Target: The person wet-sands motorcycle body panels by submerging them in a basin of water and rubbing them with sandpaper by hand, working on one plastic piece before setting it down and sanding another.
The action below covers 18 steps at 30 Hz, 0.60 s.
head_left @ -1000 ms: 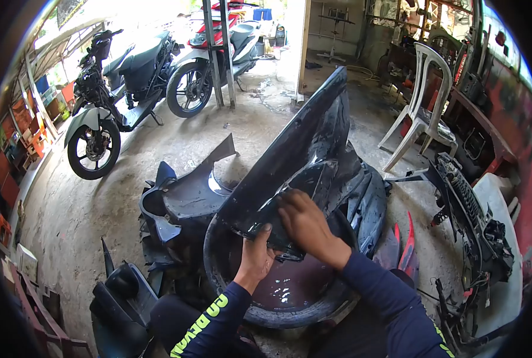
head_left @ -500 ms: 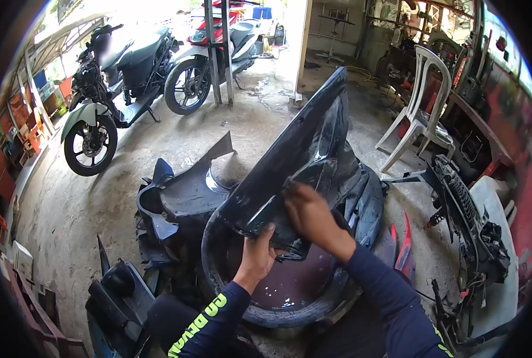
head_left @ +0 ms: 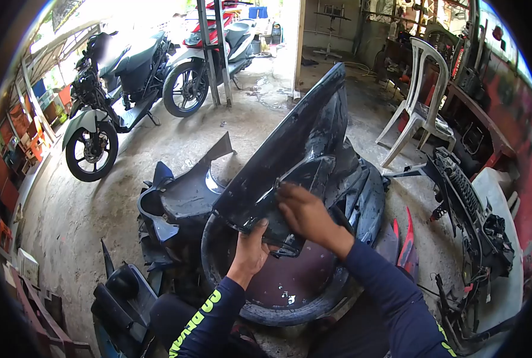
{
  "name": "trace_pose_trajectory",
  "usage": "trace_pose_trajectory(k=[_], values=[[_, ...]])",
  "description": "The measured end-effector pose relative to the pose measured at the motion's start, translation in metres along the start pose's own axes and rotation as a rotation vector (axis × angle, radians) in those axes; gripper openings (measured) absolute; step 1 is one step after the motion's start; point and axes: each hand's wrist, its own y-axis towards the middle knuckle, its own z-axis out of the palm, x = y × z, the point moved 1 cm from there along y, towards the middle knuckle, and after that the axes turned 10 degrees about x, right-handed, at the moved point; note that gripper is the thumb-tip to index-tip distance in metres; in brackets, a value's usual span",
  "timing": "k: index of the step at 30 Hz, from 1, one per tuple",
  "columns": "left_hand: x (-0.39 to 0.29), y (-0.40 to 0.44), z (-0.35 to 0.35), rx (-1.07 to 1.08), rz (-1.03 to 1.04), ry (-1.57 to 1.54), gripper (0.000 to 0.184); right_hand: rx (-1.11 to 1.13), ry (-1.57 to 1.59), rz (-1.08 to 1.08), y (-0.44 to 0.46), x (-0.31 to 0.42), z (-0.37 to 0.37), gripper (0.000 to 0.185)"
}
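Observation:
A large dark, wet body panel (head_left: 278, 143) stands tilted over a round black basin (head_left: 260, 313) that holds murky reddish-brown water. My left hand (head_left: 251, 252) grips the panel's lower edge, its thumb on the near face. My right hand (head_left: 307, 216) lies against the panel's lower middle with its fingers bent together; whatever may be under the fingertips is too small to make out. Whitish wet streaks show on the panel near those fingers.
Grey-blue fairing pieces (head_left: 188, 194) lie left of the basin, dark parts (head_left: 125, 298) at the lower left. Red trim pieces (head_left: 406, 238) and a black frame (head_left: 469, 221) lie right. A plastic chair (head_left: 420, 101) and two motorcycles (head_left: 128, 83) (head_left: 200, 65) stand farther back.
My right hand has moved slightly over the panel's face, down and then back up to the left. My left hand keeps its grip on the lower edge.

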Motion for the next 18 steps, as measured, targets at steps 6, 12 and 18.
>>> trace_pose_trajectory(k=[6, 12, 18], values=[[0.003, 0.002, -0.005, -0.02, -0.025, 0.086, 0.033, -0.193, -0.062, 0.362, -0.003, -0.05, 0.005, 0.017], [0.001, -0.001, -0.007, 0.053, -0.012, 0.034, 0.032, 0.01, -0.015, 0.323, 0.009, -0.033, -0.017, 0.019], [0.004, 0.002, 0.0, 0.123, 0.018, -0.007, 0.029, 0.076, 0.033, 0.127, 0.008, 0.016, 0.009, 0.017]])
